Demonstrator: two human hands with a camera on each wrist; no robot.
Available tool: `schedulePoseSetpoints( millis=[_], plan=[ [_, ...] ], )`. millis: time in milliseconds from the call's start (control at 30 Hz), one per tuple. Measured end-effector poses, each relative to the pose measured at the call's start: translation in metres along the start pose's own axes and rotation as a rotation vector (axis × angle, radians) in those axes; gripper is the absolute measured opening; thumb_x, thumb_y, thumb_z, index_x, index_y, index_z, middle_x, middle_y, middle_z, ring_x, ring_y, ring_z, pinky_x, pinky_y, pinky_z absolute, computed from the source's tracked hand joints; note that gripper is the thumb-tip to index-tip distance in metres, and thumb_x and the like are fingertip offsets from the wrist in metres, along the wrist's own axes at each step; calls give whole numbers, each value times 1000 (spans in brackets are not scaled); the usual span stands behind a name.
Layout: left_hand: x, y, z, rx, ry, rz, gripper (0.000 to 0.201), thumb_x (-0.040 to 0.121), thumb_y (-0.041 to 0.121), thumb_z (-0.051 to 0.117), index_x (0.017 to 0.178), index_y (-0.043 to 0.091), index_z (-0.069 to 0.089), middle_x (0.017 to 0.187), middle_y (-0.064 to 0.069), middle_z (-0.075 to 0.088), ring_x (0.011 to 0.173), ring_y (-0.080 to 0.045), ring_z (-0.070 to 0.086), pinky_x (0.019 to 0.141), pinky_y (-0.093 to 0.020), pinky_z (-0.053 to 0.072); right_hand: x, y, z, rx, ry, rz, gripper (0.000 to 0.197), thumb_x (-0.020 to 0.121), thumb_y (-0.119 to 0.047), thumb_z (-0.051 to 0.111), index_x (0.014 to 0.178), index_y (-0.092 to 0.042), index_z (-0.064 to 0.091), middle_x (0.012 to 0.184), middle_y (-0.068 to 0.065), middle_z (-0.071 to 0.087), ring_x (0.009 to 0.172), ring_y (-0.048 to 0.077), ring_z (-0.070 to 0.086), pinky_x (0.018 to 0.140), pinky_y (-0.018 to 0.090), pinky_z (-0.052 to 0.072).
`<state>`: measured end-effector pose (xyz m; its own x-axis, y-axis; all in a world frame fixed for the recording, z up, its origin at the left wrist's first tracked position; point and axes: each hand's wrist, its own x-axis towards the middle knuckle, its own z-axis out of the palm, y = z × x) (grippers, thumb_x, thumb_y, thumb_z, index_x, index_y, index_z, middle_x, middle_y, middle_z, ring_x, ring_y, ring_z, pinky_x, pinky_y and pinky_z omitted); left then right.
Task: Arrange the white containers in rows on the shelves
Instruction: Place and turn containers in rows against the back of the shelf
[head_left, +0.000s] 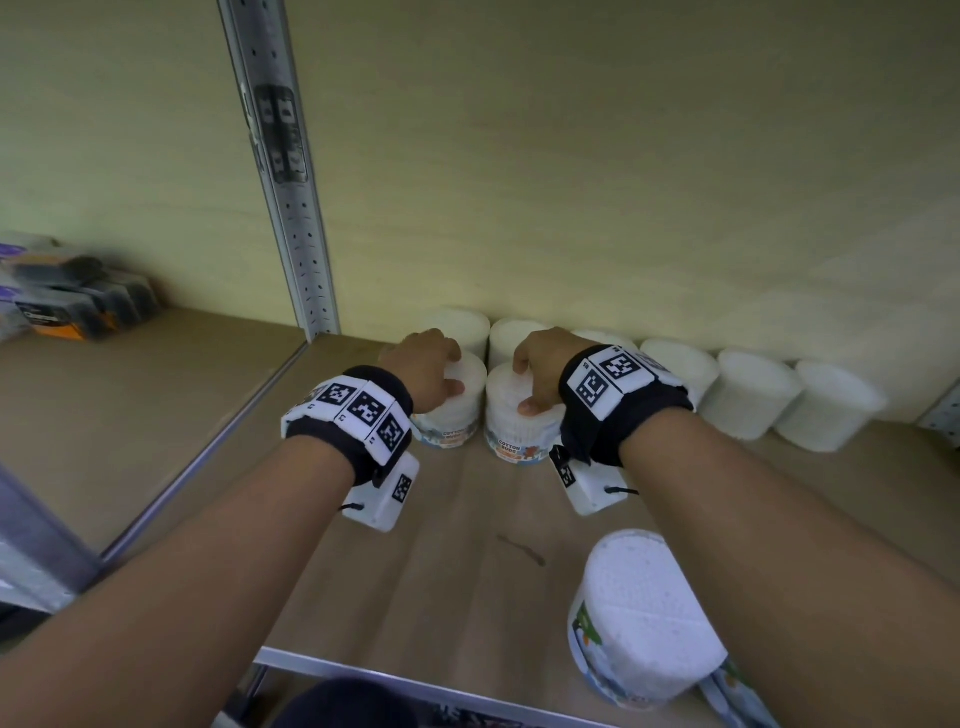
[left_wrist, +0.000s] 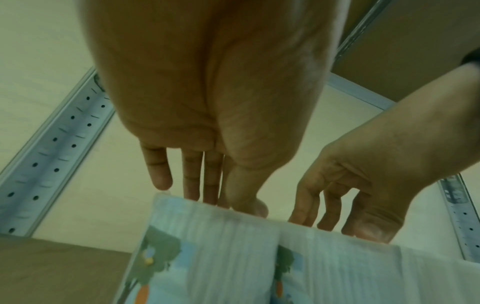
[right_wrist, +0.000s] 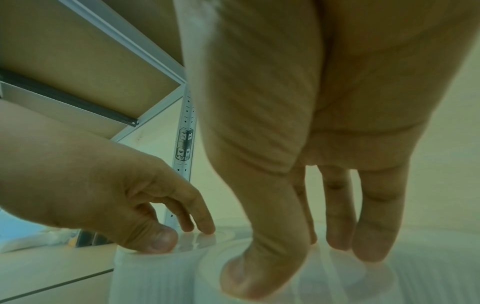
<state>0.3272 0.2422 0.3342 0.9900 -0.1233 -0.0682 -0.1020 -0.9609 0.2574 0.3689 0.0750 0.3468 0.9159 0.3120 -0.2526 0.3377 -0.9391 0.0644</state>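
Both hands are seen from the head view reaching to the back of the shelf (head_left: 467, 519): the left hand (head_left: 426, 364) is curled down over the lid of one cotton-bud tub (head_left: 452, 410), the right hand (head_left: 545, 369) over the lid of its neighbour (head_left: 511, 421), each gripped from above by thumb and fingers, probably so that the pair can be set side by side as a second row. Directly behind them a back row of white containers (head_left: 670, 364) stands against the wall, and one more tub (head_left: 644, 618) waits near the front edge. From the left wrist, the left fingers (left_wrist: 192, 176) are seen reaching over the top edge of the printed tub wall (left_wrist: 207, 246), the right hand (left_wrist: 363, 185) beside it on the touching tub. From the right wrist, the right thumb (right_wrist: 259, 267) and fingers are pressed on the clear lid (right_wrist: 337, 277); closely packed white cotton buds can be made out through the ribbed sides.
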Motion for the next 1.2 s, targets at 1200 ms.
schedulePoseSetpoints(
  millis=[1200],
  plan=[
    [-34, -1, -21, 124, -54, 53, 47, 94, 38, 53, 138, 27, 43, 142, 4, 42, 126, -18, 47, 82, -21, 31, -3, -19, 7, -75, -24, 102, 57, 87, -30, 64, 135, -6, 48, 138, 11, 51, 120, 28, 53, 92, 32, 46]
  ],
)
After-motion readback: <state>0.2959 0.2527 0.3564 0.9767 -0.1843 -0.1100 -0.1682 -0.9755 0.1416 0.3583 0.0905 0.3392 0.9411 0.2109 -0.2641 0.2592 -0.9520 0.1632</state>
